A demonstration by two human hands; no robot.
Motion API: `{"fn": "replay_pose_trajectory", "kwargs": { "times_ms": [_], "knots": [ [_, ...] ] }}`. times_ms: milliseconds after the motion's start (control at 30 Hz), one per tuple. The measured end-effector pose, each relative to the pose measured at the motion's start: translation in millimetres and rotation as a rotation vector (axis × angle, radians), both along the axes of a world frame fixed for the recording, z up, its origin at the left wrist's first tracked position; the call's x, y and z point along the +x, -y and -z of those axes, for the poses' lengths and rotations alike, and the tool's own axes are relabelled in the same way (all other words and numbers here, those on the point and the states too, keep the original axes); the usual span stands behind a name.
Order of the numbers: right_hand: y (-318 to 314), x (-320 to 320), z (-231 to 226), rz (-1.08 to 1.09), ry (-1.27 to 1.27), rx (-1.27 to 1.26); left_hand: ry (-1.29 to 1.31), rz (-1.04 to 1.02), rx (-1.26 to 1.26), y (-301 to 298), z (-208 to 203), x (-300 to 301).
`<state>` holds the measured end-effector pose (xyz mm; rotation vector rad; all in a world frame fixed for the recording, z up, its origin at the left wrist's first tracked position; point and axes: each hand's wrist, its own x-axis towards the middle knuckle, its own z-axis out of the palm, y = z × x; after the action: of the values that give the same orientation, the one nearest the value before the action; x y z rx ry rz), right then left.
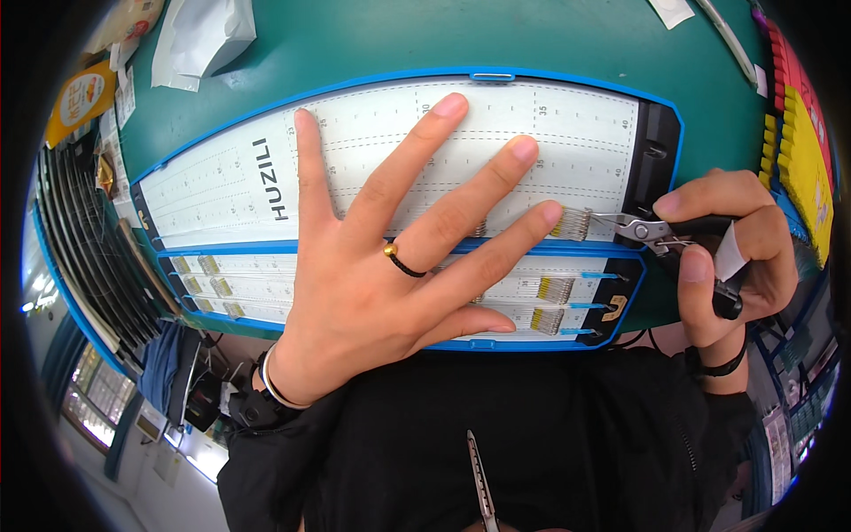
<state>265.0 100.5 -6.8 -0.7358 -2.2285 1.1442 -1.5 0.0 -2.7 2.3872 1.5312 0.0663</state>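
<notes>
My left hand (363, 266) lies flat, fingers spread wide, across a long blue-edged case (669, 142) that is opened out on the table. Under it is the case's white panel (496, 115), printed with dashed lines and a scale. In my right hand (753, 230) is a pair of small cutting pliers (645, 232) with black handles. Their thin jaws point left, at the end of a row of fine metal pins (573, 223) near the case's hinge; whether they touch I cannot tell. My left hand partly hides the case's middle.
More pin rows (555, 290) and light-blue strips (603, 276) sit in the nearer half. A white paper packet (204, 40) lies at the far left of the green table (372, 35). Stacked dark curved sheets (97, 257) stand left; yellow toothed pieces (802, 168) stand right. A slim metal tool (480, 474) shows below.
</notes>
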Motion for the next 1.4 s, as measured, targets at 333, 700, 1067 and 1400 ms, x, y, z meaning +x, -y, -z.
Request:
{"fn": "replay_pose_trajectory", "kwargs": {
  "times_ms": [333,700,1067,1400],
  "knots": [
    [1.0,2.1,-7.0,-0.023,0.082,0.048,-0.036,0.014,-0.019,0.7,-0.7,-0.4],
    [0.1,0.5,-4.6,-0.030,0.047,0.034,-0.025,0.027,-0.001,-0.7,-1.3,-1.7],
    [-0.7,2.7,-0.4,-0.012,-0.018,0.027,0.033,0.031,0.023,-2.0,-2.0,-2.0],
    [0.7,0.6,-0.9,0.019,-0.044,0.011,0.110,0.042,0.017,-2.7,-5.3,-7.4]
  ]
}}
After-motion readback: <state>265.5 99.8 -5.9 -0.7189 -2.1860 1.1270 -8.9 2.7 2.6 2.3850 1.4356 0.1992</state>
